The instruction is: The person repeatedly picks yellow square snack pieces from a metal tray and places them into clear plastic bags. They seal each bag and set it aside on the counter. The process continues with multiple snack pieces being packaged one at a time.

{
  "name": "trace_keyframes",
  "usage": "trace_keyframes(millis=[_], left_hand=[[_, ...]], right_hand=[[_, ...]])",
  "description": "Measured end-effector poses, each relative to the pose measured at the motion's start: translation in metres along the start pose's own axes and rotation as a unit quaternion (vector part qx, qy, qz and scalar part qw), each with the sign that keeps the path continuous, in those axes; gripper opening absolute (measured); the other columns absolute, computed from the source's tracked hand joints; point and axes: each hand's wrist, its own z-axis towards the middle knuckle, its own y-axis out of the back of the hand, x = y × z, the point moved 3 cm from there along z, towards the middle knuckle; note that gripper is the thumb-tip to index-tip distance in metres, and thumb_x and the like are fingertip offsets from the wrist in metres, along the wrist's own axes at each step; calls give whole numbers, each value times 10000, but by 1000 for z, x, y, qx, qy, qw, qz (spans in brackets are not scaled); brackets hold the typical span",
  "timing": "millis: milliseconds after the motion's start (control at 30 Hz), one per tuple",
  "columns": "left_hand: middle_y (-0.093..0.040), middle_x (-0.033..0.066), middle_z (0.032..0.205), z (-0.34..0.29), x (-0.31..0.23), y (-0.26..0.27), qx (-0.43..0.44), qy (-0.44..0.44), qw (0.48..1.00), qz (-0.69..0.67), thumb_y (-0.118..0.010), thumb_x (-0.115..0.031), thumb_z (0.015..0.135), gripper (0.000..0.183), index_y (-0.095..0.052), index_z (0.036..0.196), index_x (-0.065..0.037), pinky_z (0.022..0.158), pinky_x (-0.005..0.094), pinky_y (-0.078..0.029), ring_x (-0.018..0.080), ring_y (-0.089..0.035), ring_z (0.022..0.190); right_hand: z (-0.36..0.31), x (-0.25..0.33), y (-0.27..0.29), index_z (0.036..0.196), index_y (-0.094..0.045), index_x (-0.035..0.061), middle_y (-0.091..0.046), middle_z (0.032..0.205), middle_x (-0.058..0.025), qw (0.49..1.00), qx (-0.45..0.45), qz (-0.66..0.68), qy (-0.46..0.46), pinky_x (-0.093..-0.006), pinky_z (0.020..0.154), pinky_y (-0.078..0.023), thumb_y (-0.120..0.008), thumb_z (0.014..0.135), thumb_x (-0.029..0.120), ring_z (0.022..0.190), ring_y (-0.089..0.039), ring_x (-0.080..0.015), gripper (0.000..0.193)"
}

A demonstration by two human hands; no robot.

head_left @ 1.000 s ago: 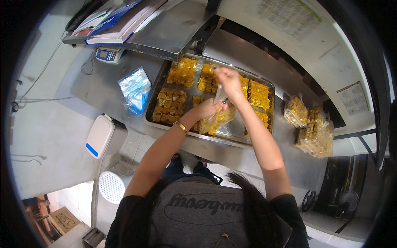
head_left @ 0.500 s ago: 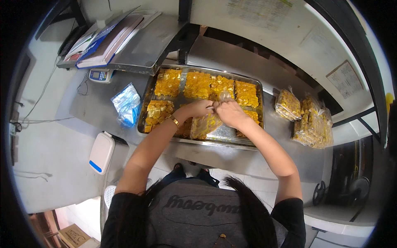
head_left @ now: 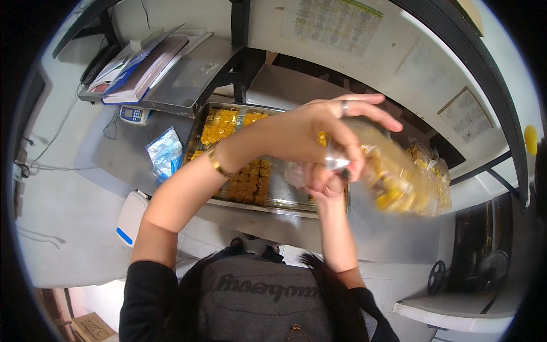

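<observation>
A clear plastic bag of yellow pieces (head_left: 393,179), smeared by motion, stands out to the right of my hands. My right hand (head_left: 323,181) is closed round its gathered neck. Over it reaches my left hand (head_left: 336,128), two fingers stretched out to the right and another curled down onto the bag's neck; its thumb is partly hidden. Below both hands lies a metal tray (head_left: 290,204) with blocks of glossy yellow-orange squares (head_left: 249,182). My left forearm and hands hide much of the tray's middle and right.
Several filled bags (head_left: 439,171) stand at the right on the metal table (head_left: 376,228). To the tray's left are a blue-and-white plastic packet (head_left: 165,153) and a small scale (head_left: 135,115). Folders (head_left: 148,62) rest on a raised shelf. A white-lidded bin (head_left: 134,214) stands at the table's near left.
Both hands have risen from the tray with the bag, which has swung out to the right. My left hand has crossed over the right, some fingers now extended.
</observation>
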Motion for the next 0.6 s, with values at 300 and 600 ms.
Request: trace_keyframes(millis=[300, 600], left_hand=[[-534, 59, 1176, -140, 19, -3, -223, 259, 933, -114, -669, -39, 728, 54, -669, 778, -60, 938, 323, -382, 222, -413, 1215], [-557, 36, 1040, -228, 26, -18, -366, 404, 830, -122, -618, -53, 826, 118, -628, 926, 10, 807, 239, -442, 96, -550, 905]], right_hand=[[49, 23, -74, 779, -618, 28, -605, 762, -85, 762, 378, -526, 12, -304, 598, -461, -576, 721, 57, 703, -608, -219, 77], [68, -23, -93, 792, -625, 53, -584, 750, -68, 518, 549, -650, 92, -341, 646, -480, -578, 691, 90, 764, -575, -237, 118]])
